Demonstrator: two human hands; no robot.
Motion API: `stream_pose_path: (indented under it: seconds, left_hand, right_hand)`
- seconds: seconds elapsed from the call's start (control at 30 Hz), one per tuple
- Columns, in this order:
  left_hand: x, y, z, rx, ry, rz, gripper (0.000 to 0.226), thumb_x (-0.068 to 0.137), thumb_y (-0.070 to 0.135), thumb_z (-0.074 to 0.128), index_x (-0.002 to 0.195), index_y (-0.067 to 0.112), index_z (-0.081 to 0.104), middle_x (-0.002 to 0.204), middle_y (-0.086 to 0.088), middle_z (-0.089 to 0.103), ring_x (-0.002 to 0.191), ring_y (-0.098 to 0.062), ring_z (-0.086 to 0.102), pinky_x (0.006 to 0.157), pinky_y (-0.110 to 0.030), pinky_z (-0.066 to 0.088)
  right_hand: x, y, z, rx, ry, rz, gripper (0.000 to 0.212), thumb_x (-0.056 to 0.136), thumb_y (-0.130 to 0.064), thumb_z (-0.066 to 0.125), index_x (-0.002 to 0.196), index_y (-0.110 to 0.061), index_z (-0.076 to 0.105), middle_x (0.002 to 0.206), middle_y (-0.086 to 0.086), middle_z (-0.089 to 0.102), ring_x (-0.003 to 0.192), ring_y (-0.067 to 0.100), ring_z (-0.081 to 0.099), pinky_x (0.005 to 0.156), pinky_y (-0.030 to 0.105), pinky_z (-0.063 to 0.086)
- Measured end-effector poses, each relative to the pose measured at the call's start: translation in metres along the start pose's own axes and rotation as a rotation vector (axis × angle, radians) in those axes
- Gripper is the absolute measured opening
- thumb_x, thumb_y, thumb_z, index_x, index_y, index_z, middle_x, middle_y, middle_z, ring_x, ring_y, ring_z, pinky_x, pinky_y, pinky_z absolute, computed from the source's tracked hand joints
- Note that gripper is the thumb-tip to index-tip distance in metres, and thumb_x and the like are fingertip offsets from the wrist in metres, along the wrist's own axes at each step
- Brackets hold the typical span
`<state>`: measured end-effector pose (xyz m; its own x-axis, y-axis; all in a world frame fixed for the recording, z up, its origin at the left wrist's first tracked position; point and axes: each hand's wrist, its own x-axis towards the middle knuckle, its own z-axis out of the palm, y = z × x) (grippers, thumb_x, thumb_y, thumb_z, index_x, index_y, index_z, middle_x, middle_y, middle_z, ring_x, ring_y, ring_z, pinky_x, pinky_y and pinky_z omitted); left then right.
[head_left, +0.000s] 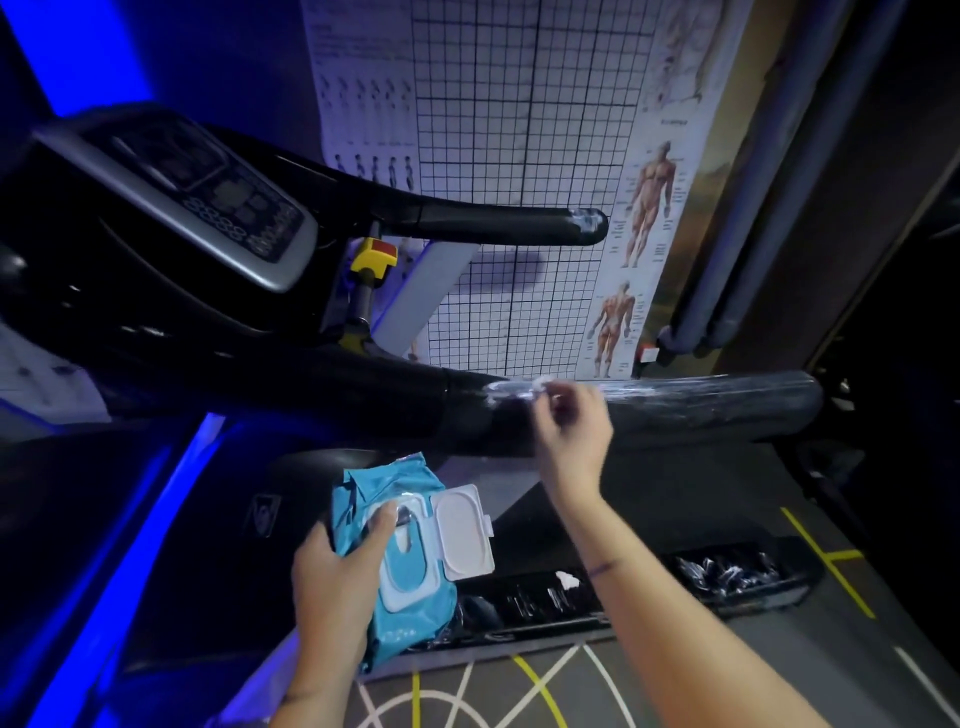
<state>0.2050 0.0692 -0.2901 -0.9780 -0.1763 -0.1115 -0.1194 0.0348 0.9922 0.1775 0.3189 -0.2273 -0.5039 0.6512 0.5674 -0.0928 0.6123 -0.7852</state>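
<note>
One blue wipes pack (400, 566), white lid (464, 530) open, in left hand (332, 577)

We see a turquoise wet-wipe pack (410, 616) with a white flip lid (464, 530), and a white wipe (540, 385). The treadmill handrail (701, 410) is black under glossy clear wrap streaked whitish. The console (208, 208) is dark with a silver-grey rim. The safety switch (371, 257) is yellow with a red cap. The wall chart (519, 130) is white with a black grid, and its muscle figures (652, 202) are orange-red. The floor (519, 691) is dark grey with yellow and white lines.
</note>
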Motion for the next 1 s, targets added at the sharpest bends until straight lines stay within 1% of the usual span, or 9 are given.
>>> stream_pose_path:
  seconds: [0.07, 0.13, 0.23, 0.43, 0.53, 0.6, 0.67, 0.87, 1.0]
  left_hand:
    - [0.0, -0.002, -0.006, -0.011, -0.002, -0.001, 0.023, 0.083, 0.039, 0.09, 0.097, 0.026, 0.077, 0.093, 0.003, 0.081, 0.087, -0.021, 0.079, 0.081, -0.054, 0.065]
    - [0.001, -0.005, -0.008, -0.016, -0.007, 0.001, 0.022, 0.083, 0.037, 0.09, 0.098, 0.026, 0.078, 0.093, 0.003, 0.081, 0.088, -0.021, 0.079, 0.081, -0.054, 0.065]
    - [0.002, -0.007, -0.01, -0.008, -0.013, -0.004, 0.021, 0.083, 0.035, 0.09, 0.097, 0.025, 0.078, 0.091, 0.003, 0.081, 0.087, -0.022, 0.079, 0.082, -0.055, 0.065]
    - [0.006, -0.007, -0.012, -0.008, -0.012, -0.01, 0.022, 0.083, 0.036, 0.09, 0.098, 0.025, 0.078, 0.091, 0.004, 0.081, 0.086, -0.021, 0.079, 0.081, -0.054, 0.065]
    - [0.01, -0.006, -0.013, -0.03, -0.013, -0.011, 0.02, 0.085, 0.034, 0.089, 0.098, 0.025, 0.078, 0.09, 0.004, 0.081, 0.085, -0.02, 0.079, 0.079, -0.051, 0.066]
    - [0.01, -0.005, -0.013, -0.055, -0.007, -0.012, 0.018, 0.085, 0.033, 0.089, 0.098, 0.025, 0.077, 0.09, 0.003, 0.081, 0.085, -0.019, 0.079, 0.075, -0.044, 0.065]
    - [0.009, -0.005, -0.013, -0.074, 0.002, -0.016, 0.017, 0.086, 0.031, 0.088, 0.098, 0.026, 0.077, 0.09, 0.002, 0.081, 0.085, -0.019, 0.078, 0.072, -0.039, 0.062]
    - [0.005, -0.005, -0.011, -0.07, 0.019, -0.029, 0.019, 0.084, 0.033, 0.09, 0.096, 0.025, 0.078, 0.092, 0.004, 0.081, 0.088, -0.021, 0.078, 0.082, -0.05, 0.065]
    - [0.005, 0.001, -0.01, -0.094, 0.011, -0.009, 0.018, 0.086, 0.03, 0.088, 0.1, 0.024, 0.078, 0.093, 0.004, 0.081, 0.087, -0.017, 0.078, 0.074, -0.039, 0.062]
  right_hand:
    - [0.017, 0.006, -0.005, -0.043, 0.057, 0.12, 0.004, 0.09, -0.012, 0.069, 0.094, -0.011, 0.071, 0.092, 0.003, 0.062, 0.078, 0.012, 0.056, 0.071, 0.006, 0.034]
    - [0.023, 0.011, 0.002, -0.119, -0.008, 0.183, 0.009, 0.092, -0.019, 0.069, 0.096, -0.012, 0.073, 0.094, 0.004, 0.065, 0.084, 0.019, 0.061, 0.072, 0.014, 0.033]
    - [0.013, 0.003, 0.02, -0.15, -0.154, 0.074, 0.006, 0.089, -0.016, 0.071, 0.092, -0.017, 0.076, 0.088, 0.0, 0.067, 0.081, 0.018, 0.063, 0.072, 0.026, 0.043]
    - [-0.004, -0.022, 0.035, -0.083, -0.336, -0.091, 0.014, 0.087, -0.009, 0.072, 0.092, -0.021, 0.078, 0.089, -0.004, 0.066, 0.073, 0.001, 0.06, 0.071, 0.006, 0.042]
    - [-0.001, -0.016, 0.023, -0.084, -0.184, -0.035, 0.012, 0.086, -0.01, 0.071, 0.093, -0.019, 0.075, 0.087, -0.005, 0.068, 0.076, 0.003, 0.059, 0.071, 0.004, 0.037]
    - [0.012, -0.013, 0.013, -0.051, -0.026, 0.125, 0.011, 0.089, -0.014, 0.067, 0.098, -0.018, 0.072, 0.09, -0.003, 0.071, 0.084, 0.011, 0.065, 0.072, 0.01, 0.037]
    - [0.028, -0.014, 0.013, -0.041, 0.007, 0.216, 0.013, 0.091, -0.018, 0.066, 0.103, -0.017, 0.071, 0.095, 0.0, 0.072, 0.089, 0.016, 0.067, 0.076, 0.017, 0.039]
    - [0.015, -0.023, 0.048, -0.208, -0.333, -0.025, 0.017, 0.091, -0.009, 0.063, 0.099, -0.013, 0.077, 0.093, 0.008, 0.065, 0.08, 0.022, 0.06, 0.069, 0.021, 0.036]
    - [0.001, -0.029, 0.046, -0.155, -0.378, -0.184, 0.019, 0.089, -0.003, 0.067, 0.102, -0.011, 0.079, 0.092, 0.003, 0.06, 0.07, 0.009, 0.054, 0.072, 0.003, 0.039]
